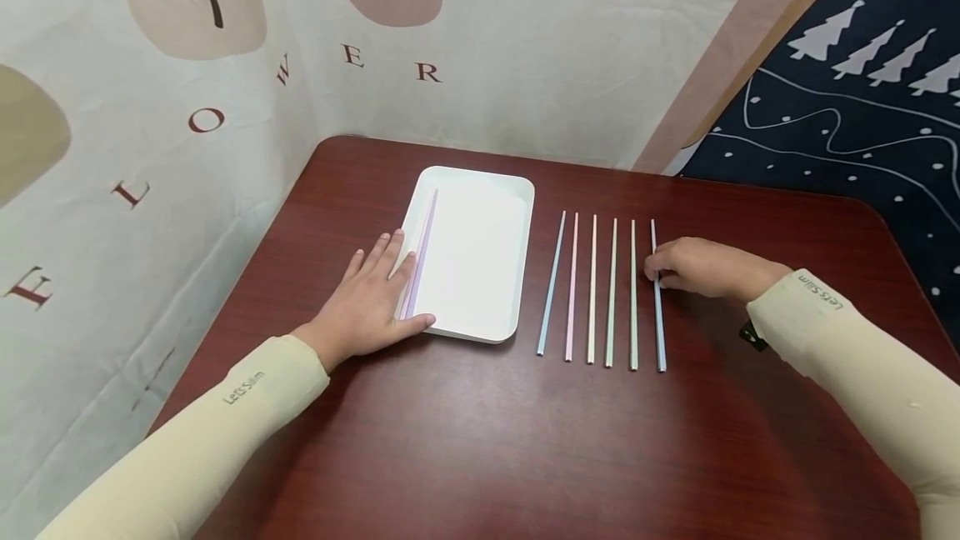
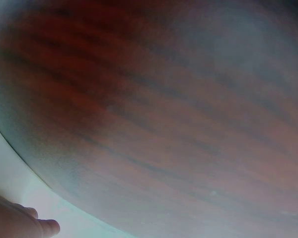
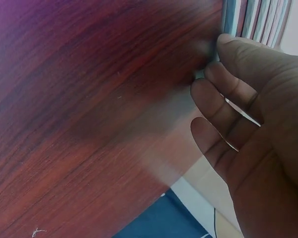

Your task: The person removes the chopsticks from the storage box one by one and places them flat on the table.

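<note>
My left hand (image 1: 360, 307) rests with spread fingers on the left rim of a white rectangular tray (image 1: 480, 257), its thumb at the near edge. Inside the tray, along that side, lie a purple chopstick (image 1: 423, 261) and a pink one, partly behind the fingers. My right hand (image 1: 697, 265) pinches the rightmost blue chopstick (image 1: 660, 332) near its middle, the stick still lying along the table. In the right wrist view the thumb and index finger of that hand (image 3: 258, 114) meet at the stick. Only a few left fingertips (image 2: 49, 227) show in the left wrist view.
Left of the held stick, several chopsticks lie in a spaced row: blue (image 1: 552, 286), pink (image 1: 572, 290), cream (image 1: 592, 290) and two greenish ones (image 1: 612, 294). The dark red wooden table (image 1: 465, 440) meets a printed cloth (image 1: 525, 65) at the back.
</note>
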Demonstrator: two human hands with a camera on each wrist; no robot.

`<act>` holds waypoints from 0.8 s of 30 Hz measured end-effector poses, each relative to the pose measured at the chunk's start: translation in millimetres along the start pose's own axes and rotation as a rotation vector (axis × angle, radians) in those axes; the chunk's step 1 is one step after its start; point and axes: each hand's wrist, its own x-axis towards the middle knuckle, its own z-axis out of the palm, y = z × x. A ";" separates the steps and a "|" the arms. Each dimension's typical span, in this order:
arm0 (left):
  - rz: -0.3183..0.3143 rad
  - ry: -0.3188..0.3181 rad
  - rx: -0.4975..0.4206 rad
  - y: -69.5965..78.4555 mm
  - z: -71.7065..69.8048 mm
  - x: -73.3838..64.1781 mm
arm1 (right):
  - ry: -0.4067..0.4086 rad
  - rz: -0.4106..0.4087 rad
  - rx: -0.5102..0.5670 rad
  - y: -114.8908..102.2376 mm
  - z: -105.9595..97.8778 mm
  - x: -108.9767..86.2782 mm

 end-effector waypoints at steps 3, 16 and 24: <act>0.001 0.001 0.000 -0.1 0.4 -0.1 | 0.004 0.000 -0.004 1.5 1.1 0.1; -0.011 -0.006 0.003 -2.1 -2.8 -3.8 | 0.075 -0.013 0.005 -3.9 -17.0 11.0; -0.017 -0.018 0.000 0.7 -4.9 -3.9 | 0.100 -0.116 -0.019 -22.1 -39.7 47.0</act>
